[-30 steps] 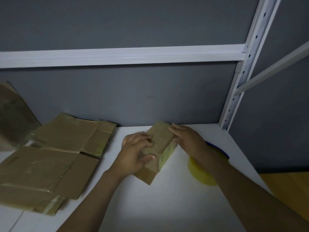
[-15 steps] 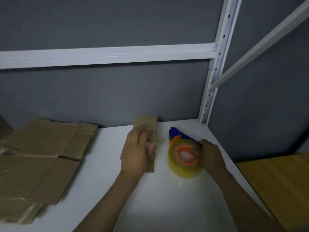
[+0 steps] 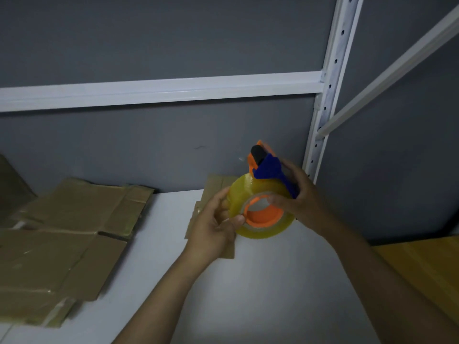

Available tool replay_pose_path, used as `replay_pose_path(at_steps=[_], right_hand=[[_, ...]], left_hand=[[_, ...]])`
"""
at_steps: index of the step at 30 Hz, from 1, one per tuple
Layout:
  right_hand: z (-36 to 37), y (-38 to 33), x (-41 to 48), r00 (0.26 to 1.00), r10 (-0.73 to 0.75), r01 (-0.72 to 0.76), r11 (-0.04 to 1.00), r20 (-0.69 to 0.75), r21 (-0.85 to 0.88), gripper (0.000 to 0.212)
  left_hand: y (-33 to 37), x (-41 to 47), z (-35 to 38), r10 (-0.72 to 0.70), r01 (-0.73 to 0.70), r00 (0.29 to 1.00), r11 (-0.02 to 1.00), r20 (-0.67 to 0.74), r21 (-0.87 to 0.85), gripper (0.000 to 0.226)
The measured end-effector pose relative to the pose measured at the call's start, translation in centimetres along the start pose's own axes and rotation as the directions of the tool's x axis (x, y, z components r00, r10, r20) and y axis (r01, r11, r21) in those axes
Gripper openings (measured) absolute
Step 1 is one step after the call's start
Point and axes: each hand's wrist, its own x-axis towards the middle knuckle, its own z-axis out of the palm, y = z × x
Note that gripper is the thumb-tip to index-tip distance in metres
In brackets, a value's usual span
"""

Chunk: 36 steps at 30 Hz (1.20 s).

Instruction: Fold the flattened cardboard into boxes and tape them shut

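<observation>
Above the white tabletop (image 3: pixel 248 294), toward its far right corner, I see both hands lifting the tape roll (image 3: pixel 258 229) clear of the surface. The right hand (image 3: pixel 300 197) wraps its fingers round the blue and orange dispenser (image 3: pixel 267 170) that carries the roll, with the thumb lying across the orange core. The left hand (image 3: pixel 213 224) grips the roll's near edge, thumb tip at the core's rim; I cannot tell whether it has hold of a loose tape end. Behind the left hand the small cardboard box (image 3: pixel 216 184) lies on the tabletop against the grey wall, mostly hidden. Well to the left, the flattened cardboard (image 3: pixel 62 234) sits in an overlapping pile. A white shelf post (image 3: pixel 330 83) rises beside the right hand.
</observation>
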Motion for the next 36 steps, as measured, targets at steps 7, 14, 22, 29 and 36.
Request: replay_pose_path(at_steps=[7, 14, 22, 29, 36], right_hand=[[0.9, 0.0, 0.0, 0.995, -0.055, 0.069, 0.982, 0.086, -0.176, 0.075], [1.0, 0.4, 0.5, 0.987, -0.048, 0.125, 0.826, 0.152, -0.550, 0.075], [-0.1, 0.2, 1.2, 0.963, 0.129, 0.153, 0.457, 0.236, -0.876, 0.072], [1.2, 0.5, 1.8, 0.956, 0.110, 0.219, 0.356, 0.274, -0.908, 0.070], [2.1, 1.2, 2.6, 0.950, 0.102, 0.252, 0.306, 0.295, -0.918, 0.074]], left_hand=[[3.4, 2.6, -2.2, -0.363, 0.314, 0.927, 0.889, -0.095, -0.335, 0.055], [2.4, 4.1, -3.7, -0.446, 0.391, 0.888, 0.858, -0.107, -0.333, 0.020], [-1.8, 4.8, -7.0, -0.518, 0.491, 0.823, 0.855, -0.234, -0.165, 0.012], [-4.7, 5.8, -7.2, -0.492, 0.514, 0.810, 0.858, -0.320, -0.020, 0.016], [-6.5, 5.9, -7.4, -0.522, 0.532, 0.830, 0.847, -0.199, -0.001, 0.023]])
